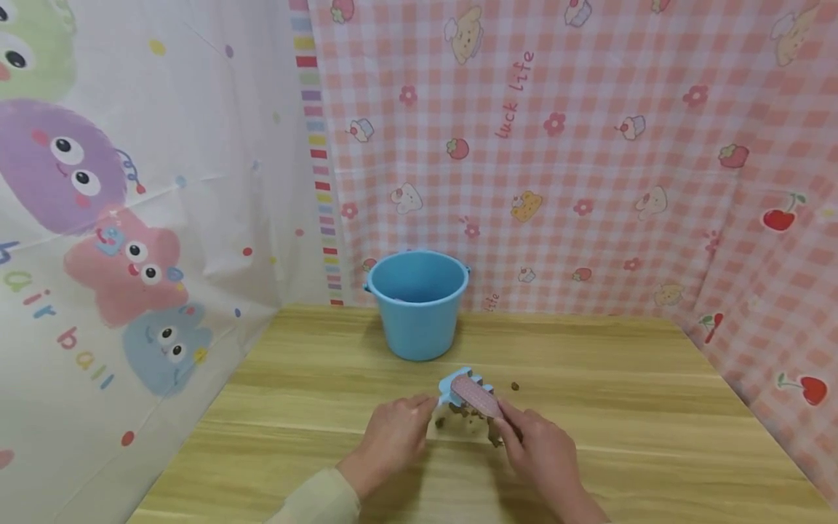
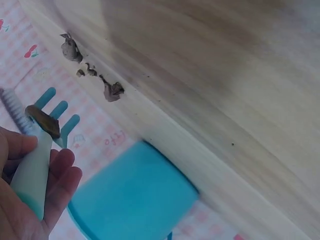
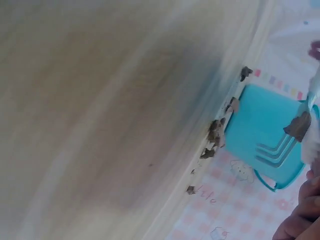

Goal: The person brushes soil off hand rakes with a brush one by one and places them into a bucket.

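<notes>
Head view: left fingers (image 1: 421,406) clamp pale-handled blue plastic rake (image 1: 448,384), right fingers (image 1: 514,420) pinkish oblong brush (image 1: 476,397); hold rake level beneath crumpled brown scrap (image 2: 45,122).

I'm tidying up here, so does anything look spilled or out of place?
Yes: brown crumpled scraps lie scattered loose on the wooden table, in front of the blue bucket, so they look spilled rather than gathered.

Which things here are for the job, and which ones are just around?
For the job:
Blue toy rake, in the left grip
Pink brush, in the right grip
Crumpled brown scraps
Blue bucket, probably to hold things

Just around:
Pink checked cloth, hanging behind
White cartoon cloth, hanging at the side
</notes>
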A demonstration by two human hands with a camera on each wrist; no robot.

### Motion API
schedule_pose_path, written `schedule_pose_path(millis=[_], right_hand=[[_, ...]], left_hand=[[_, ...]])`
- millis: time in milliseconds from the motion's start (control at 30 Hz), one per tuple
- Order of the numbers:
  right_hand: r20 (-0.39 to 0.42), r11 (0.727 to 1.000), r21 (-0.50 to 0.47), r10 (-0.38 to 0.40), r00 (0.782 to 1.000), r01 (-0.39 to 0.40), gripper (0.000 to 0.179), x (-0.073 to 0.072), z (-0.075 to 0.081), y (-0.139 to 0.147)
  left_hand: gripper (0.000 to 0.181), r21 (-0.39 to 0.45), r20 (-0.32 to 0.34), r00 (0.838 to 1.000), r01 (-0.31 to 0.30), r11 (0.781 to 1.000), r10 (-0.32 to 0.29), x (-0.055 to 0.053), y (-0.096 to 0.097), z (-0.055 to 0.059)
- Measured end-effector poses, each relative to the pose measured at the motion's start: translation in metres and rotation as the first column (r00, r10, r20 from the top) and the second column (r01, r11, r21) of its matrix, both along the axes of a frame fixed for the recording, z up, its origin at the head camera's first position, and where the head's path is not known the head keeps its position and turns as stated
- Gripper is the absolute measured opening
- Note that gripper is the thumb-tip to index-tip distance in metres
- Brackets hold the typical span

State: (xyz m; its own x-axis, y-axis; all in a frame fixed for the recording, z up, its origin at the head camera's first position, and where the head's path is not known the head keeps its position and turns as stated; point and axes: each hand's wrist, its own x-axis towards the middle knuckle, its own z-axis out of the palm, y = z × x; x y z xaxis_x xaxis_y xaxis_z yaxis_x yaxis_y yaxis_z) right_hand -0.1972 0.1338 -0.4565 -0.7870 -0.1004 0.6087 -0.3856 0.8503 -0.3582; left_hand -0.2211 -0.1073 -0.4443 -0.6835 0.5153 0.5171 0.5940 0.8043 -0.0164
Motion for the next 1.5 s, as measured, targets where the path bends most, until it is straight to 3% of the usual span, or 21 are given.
schedule_pose_path(millis=[100, 233, 800, 1333, 1433, 1500], right_hand=[[-0.031, 0.999, 0.029, -0.027, 0.999, 0.028, 0.031, 0.001, -0.002, -0.002], [0.003, 0.997, 0.032, -0.070, 0.998, 0.069, 0.030, -0.002, -0.005, 0.000], [0.033, 0.995, -0.013, -0.095, 0.995, 0.095, 0.028, -0.009, -0.009, 0.004], [0.166, 0.991, -0.035, -0.125, 0.978, 0.132, 0.031, -0.012, -0.005, 0.015], [0.116, 0.990, -0.055, -0.124, 0.986, 0.131, 0.031, -0.012, -0.003, 0.016], [0.052, 0.996, -0.049, -0.076, 0.996, 0.078, 0.031, -0.010, -0.001, 0.013]], left_hand=[[0.033, -0.012, 0.006, 1.000, 0.000, 1.000, 0.000, 0.000, 0.001, 0.000], [0.032, -0.022, 0.008, 1.000, 0.001, 1.000, -0.001, 0.001, 0.002, -0.002], [0.031, -0.020, -0.030, 1.000, 0.000, 1.000, -0.001, 0.001, 0.003, -0.003], [0.030, 0.007, -0.052, 0.999, 0.015, 1.000, -0.014, 0.003, 0.000, -0.003], [0.033, 0.031, -0.064, 0.997, 0.033, 0.999, -0.031, 0.004, -0.001, -0.002], [0.033, 0.038, -0.068, 0.997, 0.040, 0.998, -0.038, 0.004, -0.002, 0.000]])
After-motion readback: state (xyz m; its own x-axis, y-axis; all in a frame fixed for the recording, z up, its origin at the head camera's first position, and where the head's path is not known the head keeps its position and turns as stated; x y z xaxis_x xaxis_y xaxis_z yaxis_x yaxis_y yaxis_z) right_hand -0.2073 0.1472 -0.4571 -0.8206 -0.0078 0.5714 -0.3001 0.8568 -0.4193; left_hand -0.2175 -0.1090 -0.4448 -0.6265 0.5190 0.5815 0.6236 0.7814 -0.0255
